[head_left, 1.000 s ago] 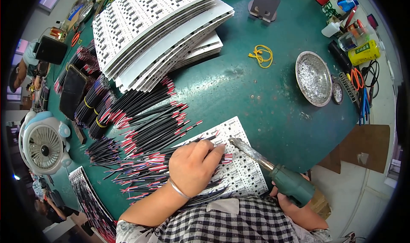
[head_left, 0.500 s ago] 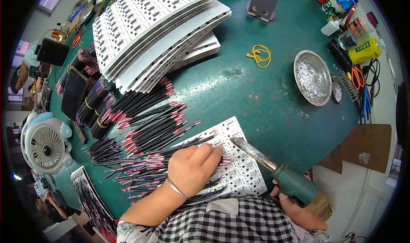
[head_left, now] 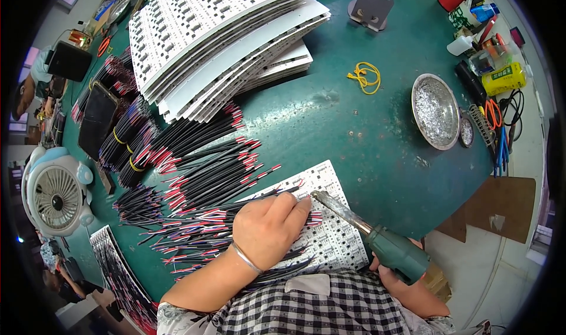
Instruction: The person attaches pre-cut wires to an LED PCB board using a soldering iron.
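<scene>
A white circuit board (head_left: 339,241) lies before me on the green table, dark wires with red and white ends across its left part. My left hand (head_left: 265,226), a silver bangle at its wrist, rests over the board. Its thumb and fingers are pinched together on a thin wire end, mostly hidden by the fingertips. My right hand (head_left: 388,277) is wrapped round the green handle of a large soldering iron (head_left: 396,253). The iron slants to the upper left, and its blackened tip is beside my left fingertips, close over the board.
Loose and bundled wires (head_left: 212,176) cover the table at left. Behind them rises a tall stack of circuit boards (head_left: 224,58). A metal bowl (head_left: 417,114) of silvery scraps, a yellow cord (head_left: 367,78) and a phone stand (head_left: 371,8) lie beyond. A fan (head_left: 56,193) stands far left.
The soldering iron has shifted slightly left, bringing its tip closer to my left fingertips. My left hand stays almost in place. The view has shifted a little.
</scene>
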The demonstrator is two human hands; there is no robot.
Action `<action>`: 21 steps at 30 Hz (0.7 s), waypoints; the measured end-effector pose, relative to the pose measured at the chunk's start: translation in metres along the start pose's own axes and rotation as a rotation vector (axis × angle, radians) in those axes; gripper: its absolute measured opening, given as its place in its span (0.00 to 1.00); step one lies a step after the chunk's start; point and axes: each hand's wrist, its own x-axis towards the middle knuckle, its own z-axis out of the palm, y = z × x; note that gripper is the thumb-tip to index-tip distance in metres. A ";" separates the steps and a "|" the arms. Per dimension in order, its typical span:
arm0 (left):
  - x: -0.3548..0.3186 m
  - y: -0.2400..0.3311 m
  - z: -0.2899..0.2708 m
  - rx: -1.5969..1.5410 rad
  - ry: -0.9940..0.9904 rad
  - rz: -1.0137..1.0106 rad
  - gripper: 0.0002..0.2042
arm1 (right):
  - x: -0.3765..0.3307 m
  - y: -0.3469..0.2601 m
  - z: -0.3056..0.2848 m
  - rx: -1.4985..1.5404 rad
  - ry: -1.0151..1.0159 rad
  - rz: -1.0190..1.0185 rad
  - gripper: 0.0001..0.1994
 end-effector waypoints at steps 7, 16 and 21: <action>0.001 0.000 -0.001 0.015 -0.005 0.003 0.12 | -0.008 0.003 0.000 -0.127 0.010 -0.022 0.18; 0.003 0.000 -0.001 -0.029 0.025 -0.022 0.11 | -0.008 -0.009 -0.001 0.093 0.098 0.241 0.12; 0.003 -0.001 0.001 -0.041 0.041 -0.015 0.10 | -0.013 -0.007 -0.001 0.067 0.090 0.225 0.15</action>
